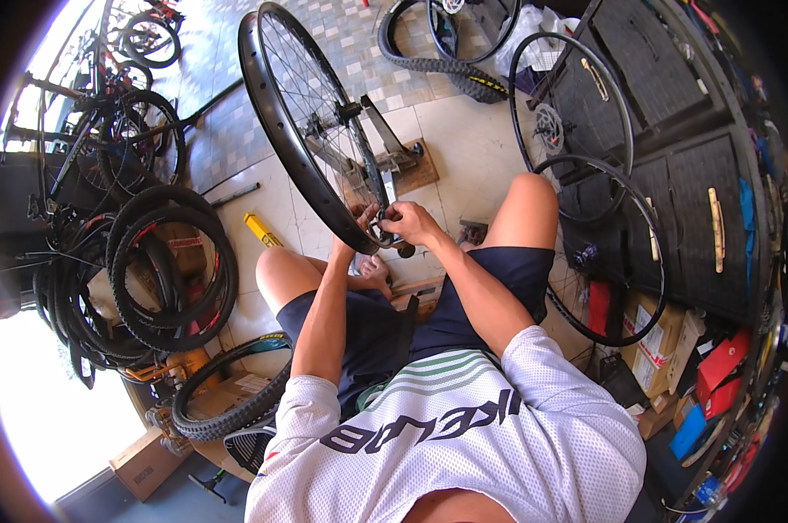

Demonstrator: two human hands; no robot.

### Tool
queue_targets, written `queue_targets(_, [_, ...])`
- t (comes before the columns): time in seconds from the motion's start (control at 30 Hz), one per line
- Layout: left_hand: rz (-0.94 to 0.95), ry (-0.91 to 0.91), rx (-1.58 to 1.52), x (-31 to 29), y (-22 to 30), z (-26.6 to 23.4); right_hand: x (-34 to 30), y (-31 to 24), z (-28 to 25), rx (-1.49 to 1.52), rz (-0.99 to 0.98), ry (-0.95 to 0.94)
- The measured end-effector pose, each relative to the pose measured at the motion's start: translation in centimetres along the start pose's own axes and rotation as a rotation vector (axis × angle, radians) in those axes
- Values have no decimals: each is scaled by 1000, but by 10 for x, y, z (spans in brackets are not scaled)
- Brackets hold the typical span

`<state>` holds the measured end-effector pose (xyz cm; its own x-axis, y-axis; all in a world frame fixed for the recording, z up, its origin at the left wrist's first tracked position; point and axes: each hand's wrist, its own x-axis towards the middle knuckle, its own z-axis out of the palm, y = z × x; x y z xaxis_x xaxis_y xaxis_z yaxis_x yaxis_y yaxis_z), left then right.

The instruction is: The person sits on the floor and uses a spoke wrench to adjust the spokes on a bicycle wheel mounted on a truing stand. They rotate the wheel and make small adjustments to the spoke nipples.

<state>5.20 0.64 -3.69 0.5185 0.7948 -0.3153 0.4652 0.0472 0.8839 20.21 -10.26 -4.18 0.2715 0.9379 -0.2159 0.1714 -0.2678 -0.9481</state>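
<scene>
A bicycle wheel with a wide black rim (272,122) stands upright in front of me, held at its hub by a metal truing stand (381,126) on a wooden base (427,170). Both my hands meet at the rim's near, lower end. My left hand (360,220) has its fingers closed by the spokes at the rim; what they pinch is hidden. From the other side, my right hand (410,222) is closed too, with thumb and fingertips drawn together beside a small silvery part. That part is too small to name.
Several black tyres (124,235) hang in a bunch at left, near parked bicycles (141,131). Another tyre (228,423) lies beside my left thigh. A yellow box (261,229) is on the floor. Rims (664,261) lean against dark cabinets (690,209) at right.
</scene>
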Motion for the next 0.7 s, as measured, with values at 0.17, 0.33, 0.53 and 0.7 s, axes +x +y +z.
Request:
queue_targets(0.17, [-184, -196, -221, 2, -22, -13, -5, -13, 1, 24, -56, -17])
queue_targets(0.33, [-152, -204, -152, -2, -19, -12, -6, -15, -2, 43, -11, -53])
queue_targets(0.53, [-29, 31, 289, -8, 13, 7, 1, 8, 3, -30, -4, 25])
queue_targets(0.7, [29, 58, 21, -10, -1, 13, 1, 7, 5, 51, -38, 2])
